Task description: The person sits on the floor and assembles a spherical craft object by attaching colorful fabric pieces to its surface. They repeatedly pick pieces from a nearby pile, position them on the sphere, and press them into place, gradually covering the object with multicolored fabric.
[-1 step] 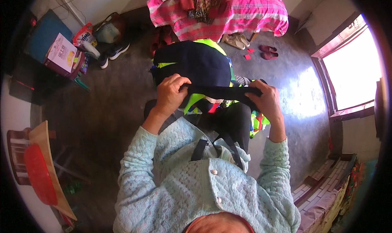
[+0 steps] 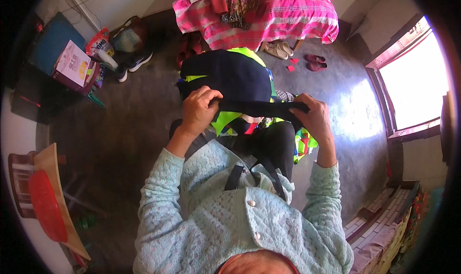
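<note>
A strip of black cloth [image 2: 254, 108] is stretched nearly level between my two hands, above my lap. My left hand [image 2: 199, 110] pinches its left end, fingers curled and thumb pressed in. At the other end, my right hand [image 2: 314, 116] grips the cloth between thumb and fingers. Just beyond the strip lies a large dark navy cloth piece [image 2: 230, 75], on top of a heap with bright yellow-green fabric [image 2: 247, 54] showing at its edges. Multicoloured scraps [image 2: 302, 144] spill out below my right hand.
A bed or table with a pink checked cover [image 2: 288, 15] stands ahead, with pale shoes [image 2: 278, 50] and dark red shoes [image 2: 315, 63] near it. Far left are a carton [image 2: 73, 64] and sneakers [image 2: 136, 65]. A red round object [image 2: 47, 204] leans nearer; a bright window [image 2: 413, 77] is right.
</note>
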